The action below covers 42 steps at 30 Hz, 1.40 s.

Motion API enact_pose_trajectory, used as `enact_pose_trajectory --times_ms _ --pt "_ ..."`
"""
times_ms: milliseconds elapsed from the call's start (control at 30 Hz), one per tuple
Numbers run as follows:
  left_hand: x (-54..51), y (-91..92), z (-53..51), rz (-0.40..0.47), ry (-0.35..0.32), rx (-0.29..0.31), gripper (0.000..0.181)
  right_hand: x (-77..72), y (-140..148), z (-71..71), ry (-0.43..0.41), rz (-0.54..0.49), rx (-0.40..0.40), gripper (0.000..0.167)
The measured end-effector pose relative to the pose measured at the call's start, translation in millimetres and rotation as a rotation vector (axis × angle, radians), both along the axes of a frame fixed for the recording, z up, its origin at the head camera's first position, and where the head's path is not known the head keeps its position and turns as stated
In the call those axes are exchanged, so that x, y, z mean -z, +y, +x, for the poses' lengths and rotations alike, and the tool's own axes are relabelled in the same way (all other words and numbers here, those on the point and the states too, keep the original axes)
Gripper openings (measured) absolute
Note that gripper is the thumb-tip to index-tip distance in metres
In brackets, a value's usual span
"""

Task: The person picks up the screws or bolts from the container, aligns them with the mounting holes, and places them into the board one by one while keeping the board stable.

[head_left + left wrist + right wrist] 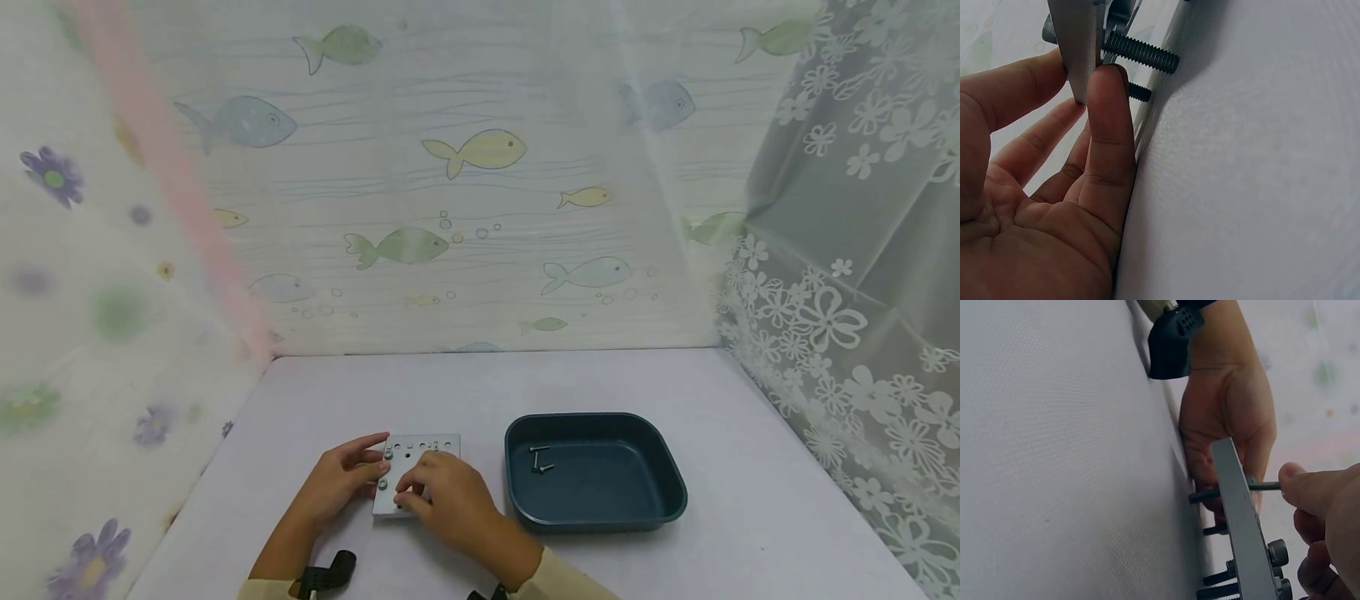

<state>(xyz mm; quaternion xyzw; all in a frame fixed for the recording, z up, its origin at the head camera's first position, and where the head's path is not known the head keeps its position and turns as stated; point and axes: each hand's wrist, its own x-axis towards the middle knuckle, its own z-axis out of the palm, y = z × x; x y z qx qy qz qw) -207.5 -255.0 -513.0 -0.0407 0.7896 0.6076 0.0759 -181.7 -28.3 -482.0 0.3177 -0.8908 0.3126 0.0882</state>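
A silver metal plate [397, 477] with rows of holes is propped just above the table, bolts passing through it. Along its left edge show two bolt heads [382, 483]. My left hand [341, 483] grips that edge, its fingers on both faces in the left wrist view, near a dark threaded bolt [1141, 52]. Over the plate's near part, my right hand [453, 504] pinches a thin metal rod [1265, 486] that stands at the plate's upper face; its gripped end is hidden by the fingertips. Threaded bolt ends [1204, 495] stick out underneath.
Right of the plate stands a dark blue tray [615, 492] holding several small silver screws [547, 468]. A white cloth [720, 467] covers the table. Fish-patterned and floral curtains hang at the back and sides. Black camera mounts [330, 573] sit at the wrists.
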Motion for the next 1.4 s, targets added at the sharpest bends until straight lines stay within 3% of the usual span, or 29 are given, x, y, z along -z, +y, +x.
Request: enact_pose_trajectory --times_ms 467,867,1100,1400 --pt "0.9 0.1 -1.0 -0.016 -0.005 0.001 0.062 -3.4 5 -4.4 -0.103 -0.002 0.001 0.006" --pt "0.7 -0.3 0.4 -0.004 0.005 0.012 0.062 -0.6 3 -3.9 -0.092 -0.002 -0.026 0.006" --pt "0.5 -0.7 1.1 -0.017 0.015 0.024 0.062 3.0 -1 -3.2 -0.072 0.049 -0.046 0.005" --pt "0.2 -0.2 0.4 -0.003 0.005 0.014 0.061 6.0 -1 -0.8 -0.002 0.084 -0.040 0.005"
